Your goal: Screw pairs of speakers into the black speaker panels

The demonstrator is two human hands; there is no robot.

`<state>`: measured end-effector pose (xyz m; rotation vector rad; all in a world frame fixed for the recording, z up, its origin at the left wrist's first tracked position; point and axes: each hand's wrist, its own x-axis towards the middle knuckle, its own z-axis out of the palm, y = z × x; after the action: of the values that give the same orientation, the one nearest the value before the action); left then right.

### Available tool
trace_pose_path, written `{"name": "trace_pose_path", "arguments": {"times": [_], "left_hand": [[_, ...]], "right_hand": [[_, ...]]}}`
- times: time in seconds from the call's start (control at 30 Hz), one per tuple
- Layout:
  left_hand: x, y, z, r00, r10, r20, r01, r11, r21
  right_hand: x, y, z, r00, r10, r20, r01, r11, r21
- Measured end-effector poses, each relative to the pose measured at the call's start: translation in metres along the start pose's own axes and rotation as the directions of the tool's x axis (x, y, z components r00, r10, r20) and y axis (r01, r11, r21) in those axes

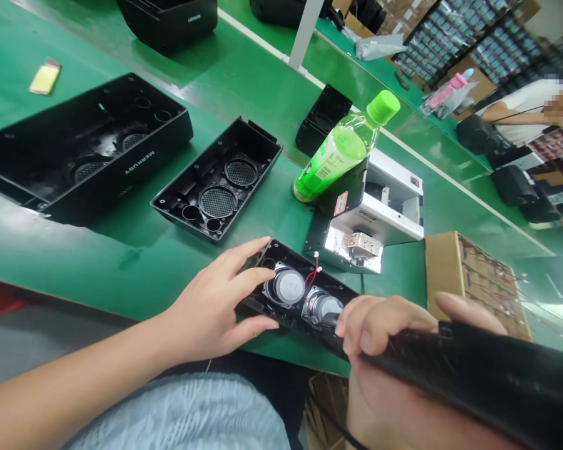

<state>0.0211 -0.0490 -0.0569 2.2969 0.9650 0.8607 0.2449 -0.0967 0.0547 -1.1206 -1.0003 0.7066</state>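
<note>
A black speaker housing [281, 250] lies on the green bench with two round speaker drivers [291, 286] in it. Red wires with white plugs [315, 269] rise between the drivers. My left hand [228, 297] grips the housing's left end, thumb at the near side and fingers spread over the far side, one fingertip against the left driver. In my right hand [380, 322] is a black electric screwdriver [488, 369], fingers wrapped round its body. Its tip points at the right driver; the fingers partly hide where it meets the housing.
Behind stand an open black housing [218, 181], a larger MERKURY housing [164, 150], a green-capped bottle [333, 150] and a silver-and-black screw feeder [370, 212]. A cardboard box [443, 262] of wired parts is at right. Across the aisle, a person's arm [516, 112] shows.
</note>
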Motion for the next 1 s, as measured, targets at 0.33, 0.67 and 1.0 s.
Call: {"name": "trace_pose_path", "arguments": {"times": [0.33,0.67,1.0], "left_hand": [[-0.004,0.001,0.001,1.000,-0.008,-0.005,0.008,1.000,0.024],[-0.005,0.001,0.001,1.000,0.002,-0.024,-0.001,1.000,0.013],[-0.007,-0.004,0.000,1.000,0.010,-0.019,-0.009,1.000,0.020]], "right_hand": [[-0.017,-0.006,0.009,0.988,-0.056,0.142,0.091,0.963,-0.253],[-0.034,0.003,0.008,0.983,-0.104,0.148,0.137,0.964,-0.228],[-0.034,0.023,0.015,0.941,-0.339,-0.025,0.339,0.941,0.006]]}}
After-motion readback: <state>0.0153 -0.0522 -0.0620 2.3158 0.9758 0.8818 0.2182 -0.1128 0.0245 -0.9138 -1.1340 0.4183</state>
